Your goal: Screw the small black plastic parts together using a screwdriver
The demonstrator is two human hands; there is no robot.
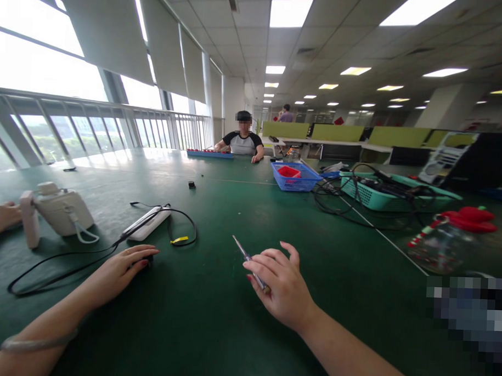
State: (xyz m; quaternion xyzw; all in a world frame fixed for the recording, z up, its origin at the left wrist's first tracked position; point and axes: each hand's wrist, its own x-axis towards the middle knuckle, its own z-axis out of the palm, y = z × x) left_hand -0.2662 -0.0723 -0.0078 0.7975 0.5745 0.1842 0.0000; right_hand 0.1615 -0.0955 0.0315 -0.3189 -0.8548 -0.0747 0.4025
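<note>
My right hand (pixel 282 290) is closed around a slim screwdriver (pixel 241 248), pinched between thumb and fingers. Its metal shaft points up and to the left, just above the green tabletop; part of the handle is hidden by my fingers. My left hand (pixel 122 268) rests low over the table, thumb and fingers closed on a small black object (pixel 150 259). Most of that object is covered, so its kind cannot be made out. A thin black cable (pixel 63 256) loops beside my left hand. Just beyond it lies a white power strip-like bar (pixel 147 224).
A beige bottle (pixel 64 209) stands at left, near another person's hand (pixel 5 220). A small black block (pixel 192 184) lies mid-table. Farther right are a blue basket (pixel 296 183), a green basket (pixel 360 194) with cables, and a red-lidded jar (pixel 450 244). A person (pixel 244 143) sits opposite.
</note>
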